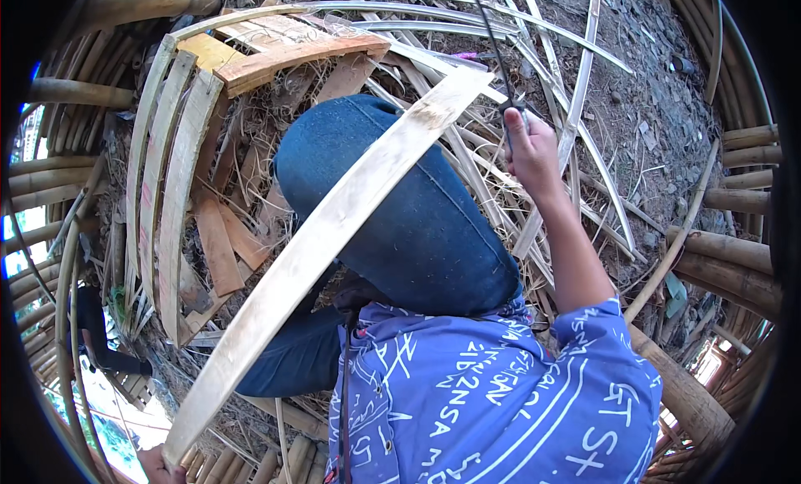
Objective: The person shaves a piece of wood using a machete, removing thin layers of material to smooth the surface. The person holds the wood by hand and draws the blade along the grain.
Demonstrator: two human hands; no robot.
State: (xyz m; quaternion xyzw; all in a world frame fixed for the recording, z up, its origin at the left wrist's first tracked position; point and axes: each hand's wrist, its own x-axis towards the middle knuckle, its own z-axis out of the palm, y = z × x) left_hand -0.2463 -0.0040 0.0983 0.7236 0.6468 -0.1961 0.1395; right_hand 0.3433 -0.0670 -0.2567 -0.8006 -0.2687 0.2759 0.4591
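Observation:
A long, pale wooden plank (321, 229) lies slantwise across my raised knee, its far end over the pile of strips. At its lower end, on the left, my left hand (157, 466) is closed on the plank; part of that hand is cut off by the dark rim. My right hand (532, 150) is wrapped round the dark handle of a long, thin, dark tool (491, 35), which looks like a blade seen edge-on. The tool points up and away, just right of the plank's far end.
A slatted wooden crate (171, 163) stands at the left, with loose board pieces (219, 242) and shavings beside it. Long split strips (576, 92) are strewn over the stony ground. Bamboo poles (724, 263) wall both sides. Dark-clothed legs (104, 342) show at far left.

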